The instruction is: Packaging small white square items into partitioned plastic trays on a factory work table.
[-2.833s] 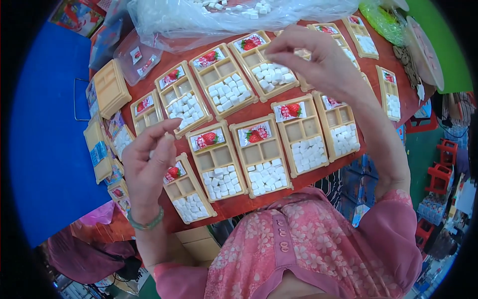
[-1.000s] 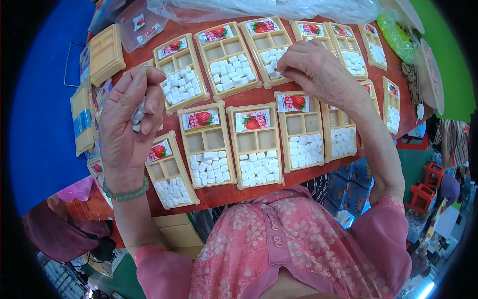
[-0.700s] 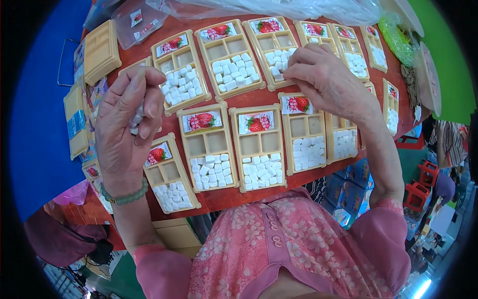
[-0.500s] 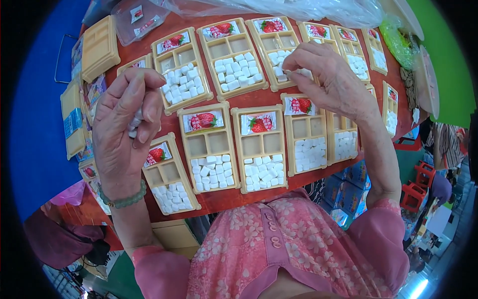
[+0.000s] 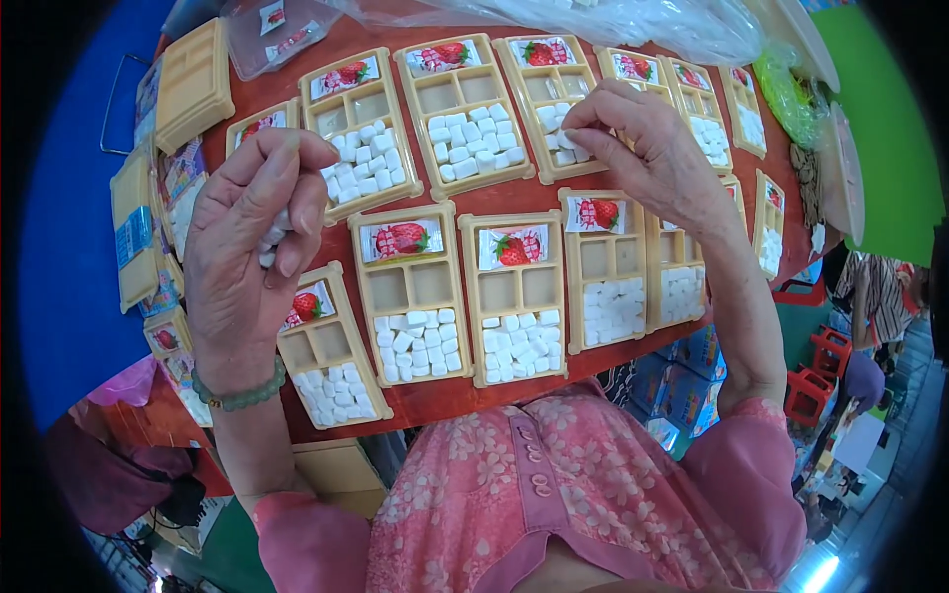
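Note:
Curled in the air at the left, my left hand [image 5: 247,222] holds several small white marshmallows [image 5: 276,232] against its palm. My right hand [image 5: 647,148] reaches to the far row, thumb and forefinger pinched low over a cream plastic tray [image 5: 546,94]. Whatever is between those fingertips is too small to make out. White marshmallows [image 5: 554,119] fill this tray's large near compartment, partly covered by the hand. A wrapped packet with a strawberry picture [image 5: 542,51] lies in its far compartment. The two small middle compartments hold no marshmallows.
Similar filled trays [image 5: 415,272] stand in two rows on the red table [image 5: 425,395]. Stacked cream trays [image 5: 195,89] are at the far left, beside a clear container [image 5: 277,40] with packets. Clear plastic sheeting [image 5: 593,30] lies along the far edge; a green bag [image 5: 789,84] is at right.
The view has shifted slightly. My right hand's fingertips stay over the same tray, a little changed in pose; my left hand keeps its marshmallows.

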A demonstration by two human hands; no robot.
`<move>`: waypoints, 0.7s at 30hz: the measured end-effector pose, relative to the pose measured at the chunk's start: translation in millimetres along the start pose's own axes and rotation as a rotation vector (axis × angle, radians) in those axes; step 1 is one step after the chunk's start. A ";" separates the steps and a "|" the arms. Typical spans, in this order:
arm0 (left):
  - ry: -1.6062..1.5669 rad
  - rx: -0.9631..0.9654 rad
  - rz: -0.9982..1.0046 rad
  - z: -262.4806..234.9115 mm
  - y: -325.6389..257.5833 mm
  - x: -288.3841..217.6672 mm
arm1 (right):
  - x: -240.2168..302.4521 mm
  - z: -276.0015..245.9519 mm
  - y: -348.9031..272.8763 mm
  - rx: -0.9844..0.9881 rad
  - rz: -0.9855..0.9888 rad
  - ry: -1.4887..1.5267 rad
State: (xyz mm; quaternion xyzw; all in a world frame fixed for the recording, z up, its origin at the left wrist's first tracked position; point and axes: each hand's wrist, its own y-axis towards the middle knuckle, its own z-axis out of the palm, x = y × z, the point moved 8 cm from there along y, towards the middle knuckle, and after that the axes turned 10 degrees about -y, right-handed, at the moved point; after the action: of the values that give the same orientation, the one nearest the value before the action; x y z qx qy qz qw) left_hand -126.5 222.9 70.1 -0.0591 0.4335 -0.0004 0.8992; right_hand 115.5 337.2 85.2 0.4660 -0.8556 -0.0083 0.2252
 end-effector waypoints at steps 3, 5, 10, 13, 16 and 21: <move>0.003 -0.009 -0.005 0.2 -0.2 0.7 | 3.3 4.8 -1.5 -0.009 0.013 -0.049; 0.000 -0.015 -0.006 -0.7 -0.5 1.1 | 4.6 5.2 -2.4 -0.006 0.032 -0.097; -0.001 -0.010 -0.004 -4.5 -0.1 1.1 | 5.9 6.9 -5.5 0.008 0.015 -0.186; 0.000 -0.005 -0.006 -6.2 0.0 0.8 | 11.0 5.2 -5.5 0.035 -0.043 -0.237; 0.005 -0.014 -0.015 -7.3 0.0 1.8 | 12.9 8.7 -4.6 0.096 -0.076 -0.236; 0.011 -0.014 -0.006 -10.0 1.1 1.8 | 16.4 9.0 -0.3 0.107 -0.084 -0.284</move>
State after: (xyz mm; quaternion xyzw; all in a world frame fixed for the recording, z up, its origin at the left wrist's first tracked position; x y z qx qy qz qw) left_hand -133.2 222.9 62.4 -0.0666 0.4380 -0.0005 0.8965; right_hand 104.5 322.1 83.2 0.5068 -0.8578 -0.0378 0.0764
